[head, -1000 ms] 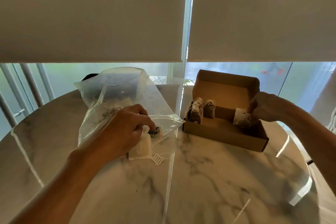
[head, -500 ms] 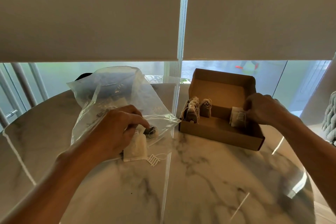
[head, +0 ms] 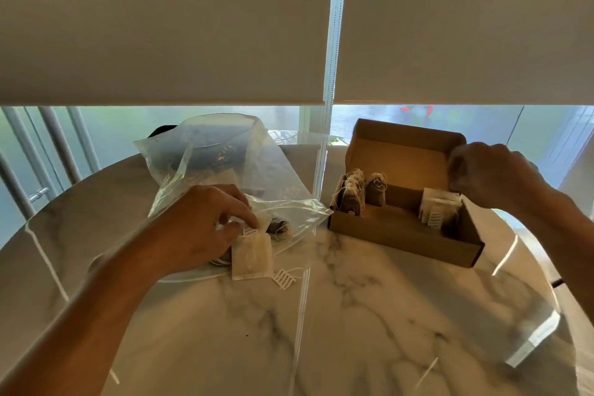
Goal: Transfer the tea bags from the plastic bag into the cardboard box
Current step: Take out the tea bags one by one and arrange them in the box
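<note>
l hand (head: 196, 228) fingers pinch top of tea bag (head: 251, 255) at bag (head: 257, 177) mouth, long axis near-far. box (head: 385, 228) lies right; r hand (head: 491, 177) fingers curled above it, grip unclear.

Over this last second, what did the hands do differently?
The right hand let go of the white tea bag it was setting in the cardboard box and lifted, fingers curled. The left hand kept its grip on a white tea bag at the plastic bag mouth.

Left hand (head: 196, 228) reaches forward, fingers (head: 239, 209) curled in a pinch; right hand (head: 488, 173) hovers loosely fisted.
</note>
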